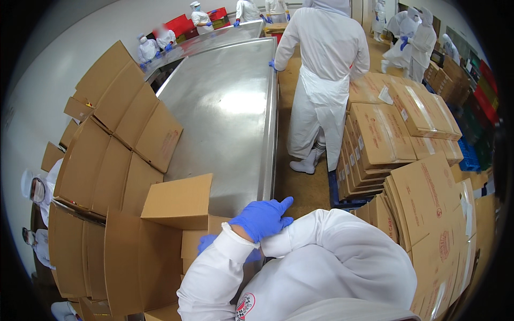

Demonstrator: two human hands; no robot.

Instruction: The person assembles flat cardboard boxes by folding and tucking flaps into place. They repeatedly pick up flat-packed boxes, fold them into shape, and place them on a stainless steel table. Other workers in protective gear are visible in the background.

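My forearms cross in front of me. My left hand (262, 218), in a blue glove, lies over my right sleeve (310, 231) near the wrist. Its forefinger stretches out to the right, apart from another finger or thumb, and I see nothing held in it. My right hand (206, 244), also blue-gloved, shows only in part behind my left forearm. It is by the mouth of an open cardboard box (144, 251) with raised flaps; its fingers are mostly hidden.
A long steel table (225, 107) runs ahead. On its left edge stand stacked open cartons (107, 166). Taped cartons (383, 134) and flattened cardboard (428, 203) are piled on the right. A person in white (326, 69) stands beside the table; several others are farther off.
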